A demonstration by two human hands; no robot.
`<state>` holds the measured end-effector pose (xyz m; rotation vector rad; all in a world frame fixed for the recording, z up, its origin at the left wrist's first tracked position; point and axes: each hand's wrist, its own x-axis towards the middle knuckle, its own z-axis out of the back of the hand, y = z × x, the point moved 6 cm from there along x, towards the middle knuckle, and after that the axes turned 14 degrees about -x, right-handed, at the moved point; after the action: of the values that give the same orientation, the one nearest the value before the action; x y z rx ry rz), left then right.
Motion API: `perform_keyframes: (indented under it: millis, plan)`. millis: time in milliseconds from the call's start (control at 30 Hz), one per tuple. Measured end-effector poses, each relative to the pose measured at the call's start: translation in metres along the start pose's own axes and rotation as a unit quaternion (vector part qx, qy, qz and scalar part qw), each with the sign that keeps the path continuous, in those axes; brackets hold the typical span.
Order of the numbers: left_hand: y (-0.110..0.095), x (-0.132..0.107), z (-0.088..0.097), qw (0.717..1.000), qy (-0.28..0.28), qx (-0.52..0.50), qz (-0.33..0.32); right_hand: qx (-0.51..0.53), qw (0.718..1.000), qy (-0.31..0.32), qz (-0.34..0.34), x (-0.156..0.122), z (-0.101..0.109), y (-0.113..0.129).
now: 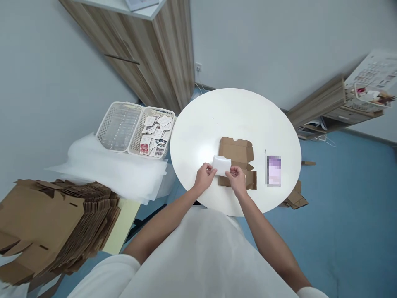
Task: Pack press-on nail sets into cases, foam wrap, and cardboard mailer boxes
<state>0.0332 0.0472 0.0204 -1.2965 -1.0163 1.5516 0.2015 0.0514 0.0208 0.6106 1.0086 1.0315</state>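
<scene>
Between my two hands is a small packet wrapped in white foam sheet (221, 165). My left hand (205, 175) pinches its left edge, and my right hand (237, 179) pinches its lower right corner. What lies inside the wrap is hidden. Under and behind the packet, an unfolded brown cardboard box (236, 150) lies on the round white table (198, 120), its flaps spread out. My right wrist is over the lower part of that cardboard.
A blurred purple rectangle (274, 170) lies right on the table. To the left are a basket of carded items (156, 131), a basket of clear packaging (119, 124), white foam sheets (114, 165) and stacked flat cardboard boxes (46, 223). A wooden cabinet (149, 49) stands behind.
</scene>
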Motion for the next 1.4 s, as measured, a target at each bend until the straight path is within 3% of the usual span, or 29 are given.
perform_keyframes:
  millis: [100, 200, 400, 667, 767, 833, 900, 1000, 1067, 1267, 1400]
  plan:
    - [-0.003, -0.006, -0.038, 0.996, 0.050, 0.074, 0.022, -0.064, 0.998, -0.009, -0.009, -0.001, 0.038, -0.022]
    - [-0.003, -0.007, -0.067, 0.987, 0.076, 0.143, 0.018, -0.131, 0.991, -0.002, -0.015, 0.005, 0.062, -0.040]
    - [0.010, -0.005, -0.094, 0.961, 0.085, 0.254, 0.062, -0.234, 0.971, 0.039, -0.004, 0.019, 0.068, -0.055]
    - [0.012, -0.015, -0.100, 0.939, 0.100, 0.305, 0.125, -0.299, 0.950, 0.081, 0.035, 0.030, 0.050, -0.060]
    - [0.001, -0.021, -0.097, 0.944, 0.093, 0.309, 0.065, -0.291, 0.952, 0.086, 0.040, 0.031, 0.048, -0.063]
    - [-0.008, -0.024, -0.088, 0.951, 0.055, 0.305, -0.011, -0.286, 0.953, 0.087, 0.047, 0.032, 0.048, -0.064]
    - [-0.009, -0.026, -0.073, 0.954, 0.005, 0.298, -0.036, -0.284, 0.953, 0.092, 0.049, 0.032, 0.048, -0.064]
    - [0.011, -0.023, -0.054, 0.961, -0.033, 0.266, 0.064, -0.291, 0.950, 0.105, 0.044, 0.032, 0.046, -0.065]
    - [0.022, -0.019, -0.052, 0.964, -0.029, 0.239, 0.113, -0.298, 0.947, 0.111, 0.043, 0.031, 0.044, -0.064]
    - [0.026, -0.010, -0.066, 0.955, -0.044, 0.268, 0.121, -0.287, 0.949, 0.096, 0.090, 0.019, 0.046, -0.052]
    - [0.024, -0.009, -0.067, 0.953, -0.052, 0.275, 0.114, -0.264, 0.954, 0.001, 0.140, 0.006, 0.075, -0.052]
